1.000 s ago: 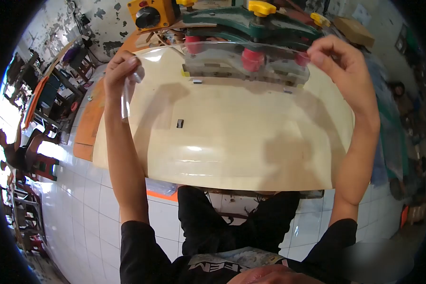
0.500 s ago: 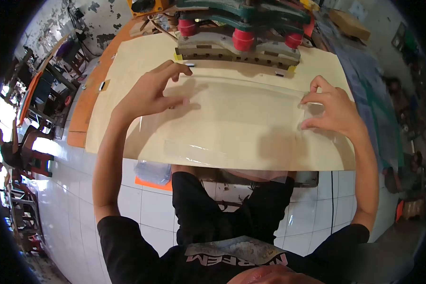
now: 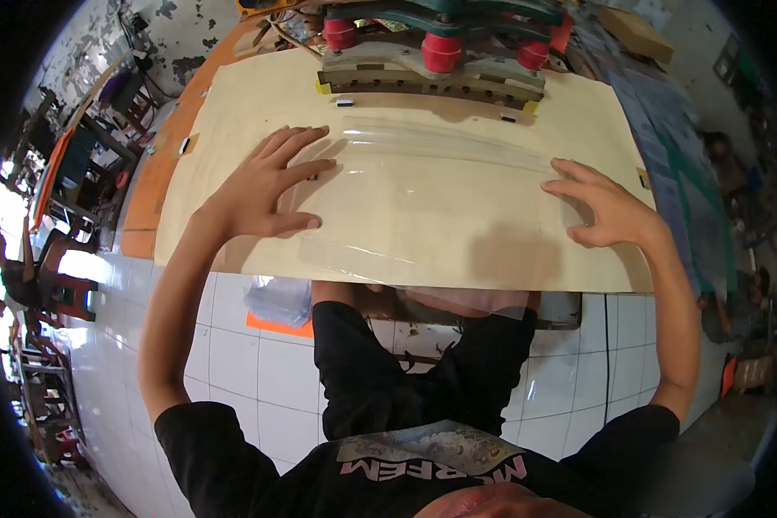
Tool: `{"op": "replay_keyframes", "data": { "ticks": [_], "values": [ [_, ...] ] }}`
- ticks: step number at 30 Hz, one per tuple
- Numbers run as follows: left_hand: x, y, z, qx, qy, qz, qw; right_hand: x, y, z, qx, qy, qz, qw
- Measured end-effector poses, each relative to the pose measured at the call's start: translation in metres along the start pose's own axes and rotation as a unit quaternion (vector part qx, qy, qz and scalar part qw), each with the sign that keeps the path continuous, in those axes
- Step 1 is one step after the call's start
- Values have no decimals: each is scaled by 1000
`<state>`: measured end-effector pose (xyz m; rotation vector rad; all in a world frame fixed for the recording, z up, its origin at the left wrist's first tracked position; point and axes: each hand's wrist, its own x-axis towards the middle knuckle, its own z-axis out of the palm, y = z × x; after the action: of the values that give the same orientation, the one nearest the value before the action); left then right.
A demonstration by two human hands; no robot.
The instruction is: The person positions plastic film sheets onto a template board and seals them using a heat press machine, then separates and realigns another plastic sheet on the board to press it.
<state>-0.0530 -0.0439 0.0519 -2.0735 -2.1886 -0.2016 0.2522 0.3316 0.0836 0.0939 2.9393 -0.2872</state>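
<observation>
A clear plastic sheet (image 3: 423,198) lies over the cream-coloured board (image 3: 250,91) in front of me, with shiny ripples along its far edge. My left hand (image 3: 268,186) rests at the sheet's left end, fingers spread and palm down. At the right end is my right hand (image 3: 609,205), its fingers extended and apart, the fingertips touching or just above the plastic. Neither hand grips anything. Part of the sheet's near edge hangs past the board's front edge above my lap.
Behind the board stands a green and grey press-like machine (image 3: 432,82) with red cylindrical parts. Small black-and-white pieces (image 3: 344,103) sit on the board. Below left, a bundle of clear plastic (image 3: 278,302) lies on something orange. A dark sheet (image 3: 656,112) covers the right side.
Both hands have lowered toward me and loosened, their fingers spreading flatter. The far edge of the plastic sheet has settled onto the board. The view has tilted slightly.
</observation>
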Motion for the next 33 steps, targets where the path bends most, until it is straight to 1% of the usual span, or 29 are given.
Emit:
{"op": "replay_keyframes", "data": {
  "ticks": [1, 2, 3, 4, 5, 8, 10, 11, 12, 13, 15, 17, 18, 20, 21, 22, 23, 24, 25, 26, 27, 28, 29, 31, 32, 33],
  "values": [
    [-4, 3, -2, -42, -16, -20, 999, -1, 4, 5, 16, 18, -5, 1000],
    [-7, 4, -2, -42, -16, -19, 999, -1, 7, 9, 32, 35, -10, 999],
    [-10, 5, -2, -74, -21, -29, 997, -1, 8, 15, 32, 37, -9, 999],
    [-12, 6, -2, -105, -25, -39, 993, -2, 8, 21, 22, 67, -4, 998],
    [-13, 8, -2, -104, -25, -38, 994, -3, 7, 24, 11, 96, 2, 995],
    [-15, 13, 5, -73, 0, -25, 997, -8, -4, 23, 39, 124, 15, 991],
    [-18, 15, 12, 3, 17, -12, 1000, -14, -5, 20, 49, 105, 8, 993],
    [-18, 16, 14, 4, 16, -12, 1000, -16, -4, 19, 59, 87, 2, 994],
    [-19, 16, 17, -8, 29, -26, 999, -17, 0, 21, 62, 88, 2, 994],
    [-20, 17, 17, -21, 41, -40, 998, -18, 4, 23, 82, 102, -9, 991],
    [-17, 18, 13, -37, 34, -55, 997, -17, 7, 22, 101, 117, -20, 988],
    [-14, 17, 8, -52, 31, -70, 996, -15, 2, 18, 106, 171, 9, 980],
    [-13, 16, 6, -72, 43, -57, 995, -15, -2, 14, 105, 173, 9, 979],
    [-9, 15, -1, -91, 56, -44, 993, -16, -9, 8, 89, 258, 19, 962],
    [-7, 15, -5, -72, 52, -78, 993, -16, -8, 6, 90, 259, 18, 961],
    [-5, 16, -8, -54, 48, -113, 991, -15, -7, 4, 44, 310, 6, 950],
    [-4, 15, -8, -52, 48, -113, 991, -15, -6, 3, -1, 359, -5, 933],
    [-3, 15, -4, -20, 62, -161, 985, -15, -7, -1, 0, 360, -6, 933],
    [-2, 14, -3, 11, 77, -207, 975, -16, -9, -6, -46, 370, -16, 928],
    [-2, 13, -5, 12, 77, -208, 975, -16, -10, -10, -93, 380, -27, 920],
    [-2, 12, -7, 5, 134, -204, 970, -17, -10, -11, -93, 380, -27, 920],
    [-3, 11, -9, -2, 190, -200, 961, -19, -10, -12, -78, 362, 40, 928],
    [-4, 11, -12, -2, 191, -199, 961, -21, -8, -12, -62, 343, 107, 931],
    [-7, 13, -23, 76, 318, -152, 933, -25, 22, -5, -67, 359, 113, 924],
    [-9, 20, -30, 82, 314, -176, 929, -29, 37, -3, -73, 374, 118, 917],
    [-11, 23, -37, 82, 315, -176, 929, -33, 43, -5, -74, 375, 118, 917]
  ]
}}
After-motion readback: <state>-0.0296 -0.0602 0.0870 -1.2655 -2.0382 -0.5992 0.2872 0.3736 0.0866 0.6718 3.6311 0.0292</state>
